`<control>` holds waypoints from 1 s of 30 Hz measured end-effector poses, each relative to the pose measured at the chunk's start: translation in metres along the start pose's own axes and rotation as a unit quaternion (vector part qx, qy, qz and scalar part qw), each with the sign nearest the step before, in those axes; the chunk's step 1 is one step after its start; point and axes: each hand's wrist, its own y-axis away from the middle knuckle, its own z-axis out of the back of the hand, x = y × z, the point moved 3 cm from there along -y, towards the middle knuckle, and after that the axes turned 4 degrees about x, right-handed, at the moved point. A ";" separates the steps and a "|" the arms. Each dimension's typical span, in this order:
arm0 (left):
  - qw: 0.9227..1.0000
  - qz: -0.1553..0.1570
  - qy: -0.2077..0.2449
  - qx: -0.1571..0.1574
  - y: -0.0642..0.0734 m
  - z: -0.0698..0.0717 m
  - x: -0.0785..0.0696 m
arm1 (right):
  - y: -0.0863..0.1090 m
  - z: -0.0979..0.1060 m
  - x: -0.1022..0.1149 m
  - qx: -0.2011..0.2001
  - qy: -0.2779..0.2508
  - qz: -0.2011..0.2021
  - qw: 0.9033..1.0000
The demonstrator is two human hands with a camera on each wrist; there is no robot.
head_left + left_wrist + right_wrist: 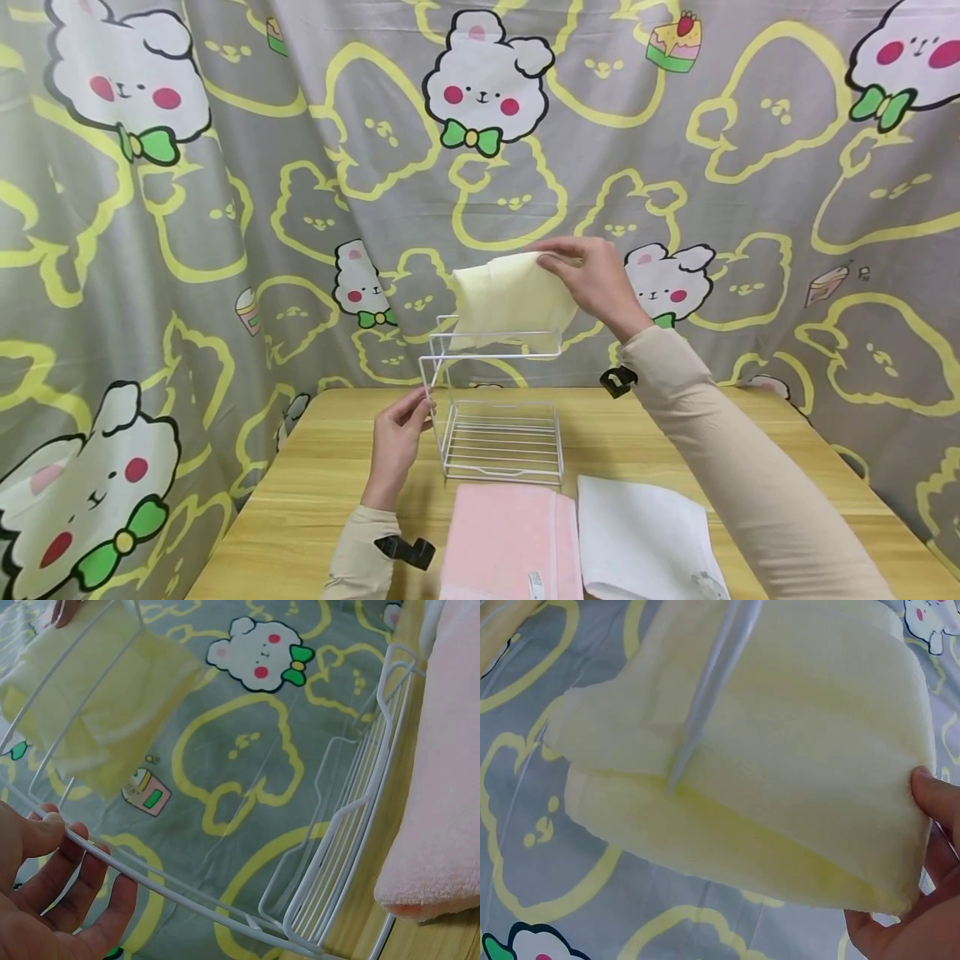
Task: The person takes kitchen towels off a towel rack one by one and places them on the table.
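Observation:
A folded yellow towel (pixel 513 296) hangs over the top of a white two-tier wire rack (pixel 491 357). At its upper right edge my right hand (pixel 596 279) pinches it between thumb and fingers; the right wrist view shows the towel's loose fold (pixel 727 832) drooping open. Its lower edge overlaps the rack's upper rails in the head view. My left hand (pixel 395 446) grips the rack's left side wire, with thumb and fingers (pixel 120 904) around it in the left wrist view. The lower shelf (pixel 504 444) of the rack holds nothing.
A folded pink towel (pixel 498 533) lies on the wooden table (pixel 300 500) in front of the rack. Beside it on the right lies a folded white towel (pixel 641 529). A patterned grey curtain (pixel 487 200) hangs behind the table and along its left side.

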 end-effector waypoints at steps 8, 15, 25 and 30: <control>1.000 -0.005 -0.002 -0.002 -0.001 0.000 0.000 | 0.007 0.018 -0.008 -0.029 -0.017 -0.014 0.999; 1.000 -0.002 -0.001 0.001 -0.001 -0.001 0.002 | 0.012 0.039 -0.013 -0.055 -0.023 -0.037 0.998; 1.000 -0.008 -0.014 -0.004 -0.001 -0.001 0.002 | 0.018 0.065 -0.008 -0.088 -0.029 -0.041 0.995; 1.000 -0.009 -0.013 -0.004 -0.001 0.000 0.003 | 0.024 0.078 -0.008 -0.109 -0.048 -0.046 0.992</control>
